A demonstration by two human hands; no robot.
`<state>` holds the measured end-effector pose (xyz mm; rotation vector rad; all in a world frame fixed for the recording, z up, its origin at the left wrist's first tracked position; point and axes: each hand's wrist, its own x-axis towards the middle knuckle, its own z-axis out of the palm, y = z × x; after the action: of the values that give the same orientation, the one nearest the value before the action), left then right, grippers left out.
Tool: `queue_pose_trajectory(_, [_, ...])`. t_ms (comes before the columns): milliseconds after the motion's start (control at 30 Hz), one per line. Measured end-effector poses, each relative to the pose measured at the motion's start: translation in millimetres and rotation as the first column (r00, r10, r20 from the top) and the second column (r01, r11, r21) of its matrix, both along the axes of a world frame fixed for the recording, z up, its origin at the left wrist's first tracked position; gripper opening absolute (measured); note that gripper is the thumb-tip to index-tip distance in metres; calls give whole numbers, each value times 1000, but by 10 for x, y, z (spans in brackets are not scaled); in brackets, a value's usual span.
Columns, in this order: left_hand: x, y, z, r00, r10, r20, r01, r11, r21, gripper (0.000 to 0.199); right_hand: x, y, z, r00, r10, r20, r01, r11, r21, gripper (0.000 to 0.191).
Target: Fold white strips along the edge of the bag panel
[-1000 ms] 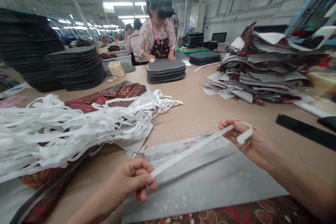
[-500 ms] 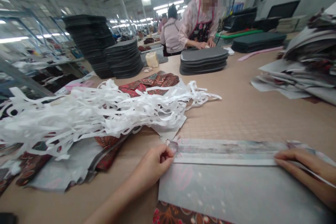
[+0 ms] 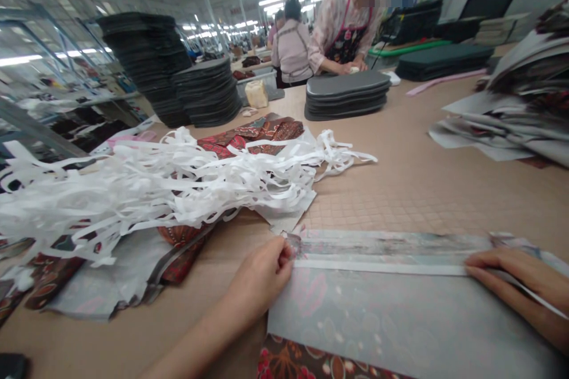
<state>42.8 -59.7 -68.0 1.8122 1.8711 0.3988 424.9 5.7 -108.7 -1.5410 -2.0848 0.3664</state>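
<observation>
Lowered since earlier, the white strip (image 3: pixel 377 268) lies between left hand (image 3: pixel 264 270) and right hand (image 3: pixel 518 281), both pinched closed on it

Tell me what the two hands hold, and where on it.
A white strip, held at its left end by the left hand and farther along by the right hand.

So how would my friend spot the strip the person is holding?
On the brown table, find the grey sheet at front right. Across it, from left hand to right hand, runs the strip: straight and flat, unlike the tangled white pile.
</observation>
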Motion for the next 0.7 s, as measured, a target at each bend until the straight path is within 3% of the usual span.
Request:
queue_pose_trajectory(100, [80, -71, 32, 947, -99, -306, 144, 981, 128, 15, -18, -8, 60, 992, 125, 18, -124, 991, -54, 15])
queue_pose_trajectory(200, [143, -165, 12, 783, -212, -585, 378, 909, 175, 24, -99, -31, 176, 993, 115, 12, -114, 990, -81, 20])
queue_pose_trajectory(300, [165, -244, -37, 636, -255, -728, 516, 843, 155, 34, -170, -45, 250, 990, 137, -15, -138, 989, -62, 21])
queue_pose_trajectory(400, [154, -284, -58, 560, -274, -782, 596, 789, 150, 52, -194, -46, 263, 988, 154, -34, -155, 987, -46, 17])
queue_pose_trajectory(467, [143, -282, -35, 549, -306, -778, 616, 777, 128, 59, -197, -48, 261, 986, 156, -54, -158, 986, -47, 15])
queue_pose_trajectory(567, [169, -226, 34, 558, -373, -741, 636, 766, 94, 58, -203, -57, 270, 984, 162, -80, -165, 986, -33, 12])
queue_pose_trajectory(700, [407, -65, 97, 533, -440, -723, 707, 701, 95, 54, -213, -70, 293, 982, 175, -68, -176, 984, -9, 12])
